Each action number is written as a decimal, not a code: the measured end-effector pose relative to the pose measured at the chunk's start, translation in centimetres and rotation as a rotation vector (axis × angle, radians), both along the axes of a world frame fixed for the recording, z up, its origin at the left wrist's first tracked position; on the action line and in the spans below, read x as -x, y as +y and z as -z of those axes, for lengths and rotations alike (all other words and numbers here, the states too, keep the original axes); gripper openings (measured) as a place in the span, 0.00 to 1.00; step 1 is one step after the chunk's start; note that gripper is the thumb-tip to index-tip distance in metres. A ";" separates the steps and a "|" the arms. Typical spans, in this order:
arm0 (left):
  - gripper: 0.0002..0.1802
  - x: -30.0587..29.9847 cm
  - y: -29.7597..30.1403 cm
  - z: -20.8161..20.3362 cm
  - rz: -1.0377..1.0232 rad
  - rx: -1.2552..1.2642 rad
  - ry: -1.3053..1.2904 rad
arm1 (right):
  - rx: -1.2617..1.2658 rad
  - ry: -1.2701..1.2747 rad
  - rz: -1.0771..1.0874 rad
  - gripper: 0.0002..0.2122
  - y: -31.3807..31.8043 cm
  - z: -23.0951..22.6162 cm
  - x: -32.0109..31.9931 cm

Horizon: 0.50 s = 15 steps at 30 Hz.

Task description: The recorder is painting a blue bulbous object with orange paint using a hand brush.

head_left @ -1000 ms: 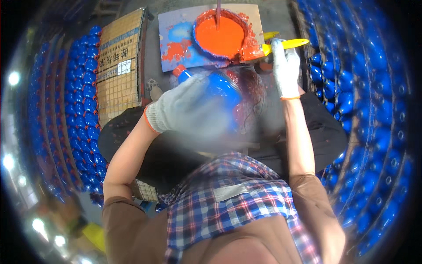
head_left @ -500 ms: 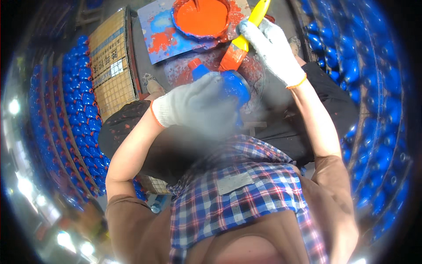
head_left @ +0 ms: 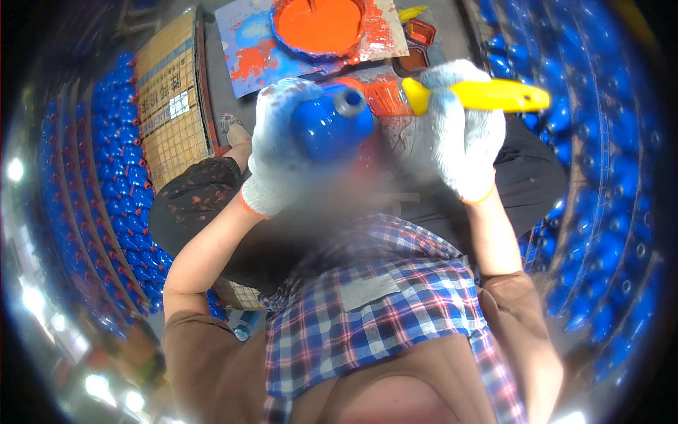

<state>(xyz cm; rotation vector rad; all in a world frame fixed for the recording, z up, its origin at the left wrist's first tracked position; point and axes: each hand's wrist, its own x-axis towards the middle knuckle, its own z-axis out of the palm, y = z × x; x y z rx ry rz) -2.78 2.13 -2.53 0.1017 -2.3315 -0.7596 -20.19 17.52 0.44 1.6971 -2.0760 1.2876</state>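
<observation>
Since half a second ago both hands have come up closer to the camera, and the brush has swung from pointing away to lying almost level, handle out to the person's right.

Head view only:
- Left hand [head_left: 282, 145], white knit glove with orange cuff, is wrapped around a glossy blue bottle-shaped part [head_left: 330, 127]; fingers closed round its body, its grey neck opening pointing toward the right hand.
- Right hand [head_left: 460, 141], same glove, is clenched on a yellow-handled brush [head_left: 480, 95]. Handle sticks out past the fist to the right; orange-loaded bristle end [head_left: 378, 95] sits just beside the blue part's neck. Can't tell if bristles touch it.
- Beyond both grips: round tub of orange paint [head_left: 319, 25] on a paint-smeared sheet [head_left: 247, 42]. Small orange-stained tray [head_left: 420, 32] right of the tub.
- Left of the left grip: gridded cardboard box [head_left: 169, 99].
- Racks of similar blue parts [head_left: 92, 177] flank both sides, well apart from the hands.
</observation>
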 end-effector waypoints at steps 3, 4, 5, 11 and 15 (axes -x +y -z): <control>0.42 0.1 1.0 -0.8 -0.269 -0.375 -0.213 | 0.167 -0.428 -0.064 0.07 0.0 0.6 -1.4; 0.42 0.4 1.1 -1.4 -0.277 -0.373 -0.206 | 0.163 -0.311 -0.042 0.07 0.0 0.7 -1.4; 0.42 0.8 1.2 -2.0 -0.299 -0.776 -0.239 | 0.119 -0.259 -0.045 0.07 0.3 0.8 -1.6; 0.25 1.7 0.6 -0.6 -0.223 -1.837 -0.052 | 0.054 0.070 -0.041 0.08 0.2 1.6 -2.8; 0.23 2.0 -1.0 1.2 0.001 -2.099 0.111 | 0.076 0.089 -0.140 0.09 -0.2 1.6 -3.0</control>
